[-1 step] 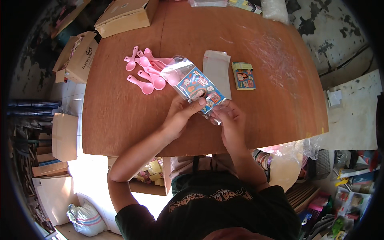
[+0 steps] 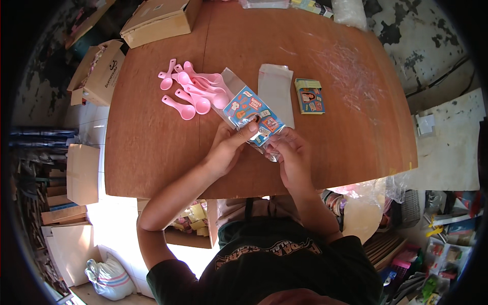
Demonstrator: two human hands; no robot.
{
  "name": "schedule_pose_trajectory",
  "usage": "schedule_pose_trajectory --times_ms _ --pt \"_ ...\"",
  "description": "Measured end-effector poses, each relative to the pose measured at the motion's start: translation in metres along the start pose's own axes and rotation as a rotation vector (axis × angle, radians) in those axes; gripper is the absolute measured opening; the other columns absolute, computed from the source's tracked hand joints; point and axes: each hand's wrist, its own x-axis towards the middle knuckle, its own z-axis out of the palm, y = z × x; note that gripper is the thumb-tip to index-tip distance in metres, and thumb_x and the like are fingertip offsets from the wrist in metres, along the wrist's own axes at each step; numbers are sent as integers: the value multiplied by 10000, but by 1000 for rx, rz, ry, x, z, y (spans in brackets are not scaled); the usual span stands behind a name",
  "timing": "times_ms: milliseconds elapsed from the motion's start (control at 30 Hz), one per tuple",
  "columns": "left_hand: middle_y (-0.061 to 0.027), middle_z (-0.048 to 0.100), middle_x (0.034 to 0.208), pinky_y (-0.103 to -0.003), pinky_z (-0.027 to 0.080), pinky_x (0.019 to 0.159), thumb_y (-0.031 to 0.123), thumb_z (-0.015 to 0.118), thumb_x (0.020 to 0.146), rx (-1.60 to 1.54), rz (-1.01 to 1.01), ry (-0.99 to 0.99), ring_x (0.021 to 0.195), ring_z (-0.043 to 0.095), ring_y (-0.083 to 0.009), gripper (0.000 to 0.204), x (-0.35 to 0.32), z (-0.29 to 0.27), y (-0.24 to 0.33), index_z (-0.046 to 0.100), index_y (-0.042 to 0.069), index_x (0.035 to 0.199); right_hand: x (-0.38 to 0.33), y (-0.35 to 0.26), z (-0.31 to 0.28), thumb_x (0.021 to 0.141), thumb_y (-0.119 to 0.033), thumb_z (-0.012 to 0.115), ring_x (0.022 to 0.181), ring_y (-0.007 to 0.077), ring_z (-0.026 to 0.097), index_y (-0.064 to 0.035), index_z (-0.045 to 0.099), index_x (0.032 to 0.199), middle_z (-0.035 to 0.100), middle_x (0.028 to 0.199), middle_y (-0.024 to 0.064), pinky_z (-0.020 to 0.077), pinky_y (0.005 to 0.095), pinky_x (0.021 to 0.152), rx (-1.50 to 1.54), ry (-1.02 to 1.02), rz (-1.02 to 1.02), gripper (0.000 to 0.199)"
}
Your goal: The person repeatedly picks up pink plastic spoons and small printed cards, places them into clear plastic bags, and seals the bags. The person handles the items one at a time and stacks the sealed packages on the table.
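Observation:
A clear plastic bag (image 2: 232, 81) with a blue printed card (image 2: 244, 104) inside lies slantwise between my hands, above the table. My left hand (image 2: 230, 143) grips its left side, thumb pressed on the card's face. With closed fingers my right hand (image 2: 290, 148) pinches the crumpled lower end of the bag. The bag's upper end reaches beside a pile of pink plastic measuring spoons (image 2: 202, 105). Right of the bag lies a stack of flat clear bags (image 2: 275, 91), partly covered by it. Farther right sits a small stack of printed cards (image 2: 310, 96).
The brown wooden table (image 2: 152, 152) carries a cardboard box (image 2: 160, 25) at its far left corner. Loose clear plastic strands (image 2: 351, 76) lie on the right side. An open carton (image 2: 96, 73) stands left of the table, and a white sack (image 2: 109, 277) rests on the floor.
The bag with the card has tilted a little, so less glare covers it and the card shows more plainly. Both hands keep their grip in nearly the same place.

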Motion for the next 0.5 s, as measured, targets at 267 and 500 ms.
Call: schedule_pose_trajectory --times_ms 267,500 --pt "-182 504 1308 -454 438 1036 106 543 924 -454 92 69 1219 518 -306 483 7 2 8 363 45 1368 -12 10 16 916 -111 620 712 91 582 1 608 946 630 816 41 472 234 626 22 -94 121 117" --pt "-95 557 1104 -435 483 979 204 544 950 -508 124 115 1062 582 -239 332 12 -9 6 439 103 1248 -26 10 17 927 -121 623 793 77 609 6 574 1218 642 914 36 470 208 611 -195 -168 58 321"
